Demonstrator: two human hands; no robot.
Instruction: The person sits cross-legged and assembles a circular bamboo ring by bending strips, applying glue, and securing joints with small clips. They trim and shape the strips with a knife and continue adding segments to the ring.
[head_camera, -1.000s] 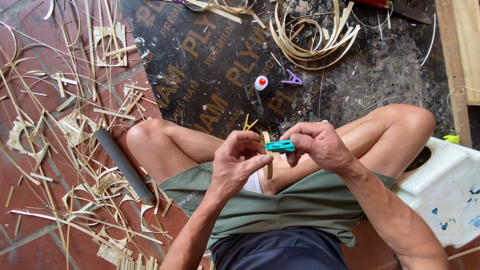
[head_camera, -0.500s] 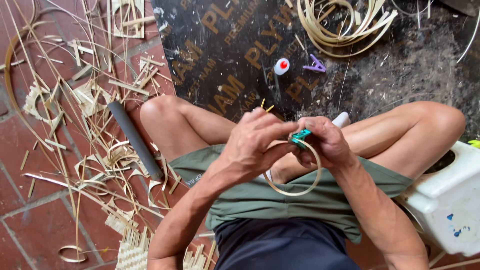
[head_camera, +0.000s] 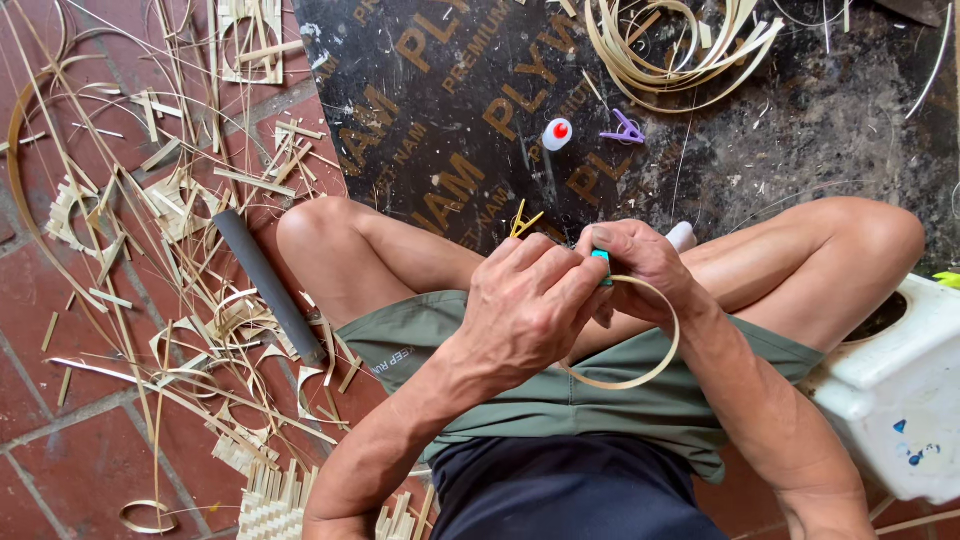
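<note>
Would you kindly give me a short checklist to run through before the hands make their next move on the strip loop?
1. Left hand on the strip loop: ok.
2. Right hand holding the teal tool: ok.
3. Loop closed into a ring: cannot tell, hands hide the ends.
4. Loop free of the shorts: cannot tell.
5. Glue bottle capped on the board: ok.

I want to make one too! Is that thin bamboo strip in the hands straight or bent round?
Bent round. The bamboo strip curves in a loop below the right hand, over the lap, and both the right and the left hand pinch it by a teal clip.
</note>
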